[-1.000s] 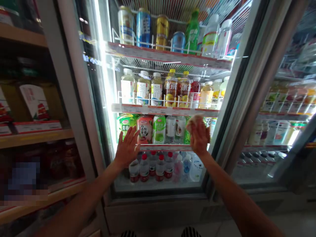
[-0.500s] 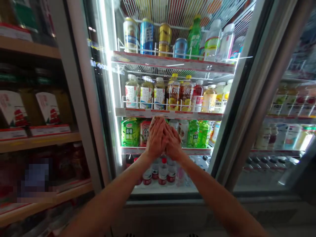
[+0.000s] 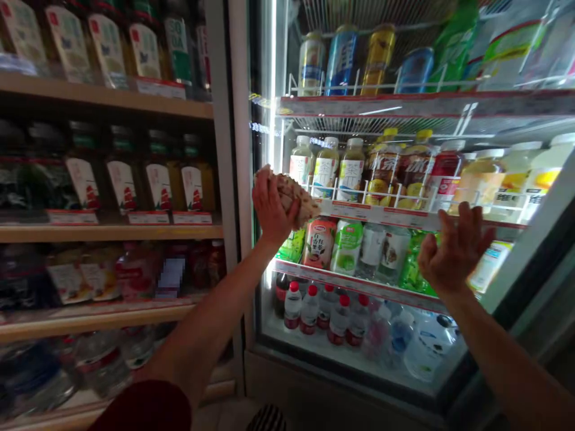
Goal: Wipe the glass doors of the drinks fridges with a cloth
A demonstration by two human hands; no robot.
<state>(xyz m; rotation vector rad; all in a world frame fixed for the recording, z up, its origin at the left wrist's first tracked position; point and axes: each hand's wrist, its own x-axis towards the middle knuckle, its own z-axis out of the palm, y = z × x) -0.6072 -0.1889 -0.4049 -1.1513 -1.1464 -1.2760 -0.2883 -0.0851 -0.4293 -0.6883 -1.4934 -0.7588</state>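
My left hand (image 3: pixel 273 206) is closed on a beige, speckled cloth (image 3: pixel 297 200), at the left side of the glass door of a lit drinks fridge. The cloth bunches out to the right of the fingers, around the height of the tea bottles (image 3: pixel 351 170). Whether it touches the glass, I cannot tell for sure. Off to the right, my right hand (image 3: pixel 456 248) is raised in front of the glass with fingers apart and slightly bent. Nothing is in it. Behind the glass, green bottles (image 3: pixel 415 263) are partly covered by this hand.
Wooden shelves (image 3: pixel 112 232) with dark bottles stand left of the fridge, past a grey frame (image 3: pixel 231 179). Inside the fridge are cans (image 3: pixel 341 60) on the upper shelf and small red-capped bottles (image 3: pixel 309 308) at the bottom.
My hands were together at the middle of the glass and have come apart. The left one has gone left with the cloth, the right one right. The view has turned left.
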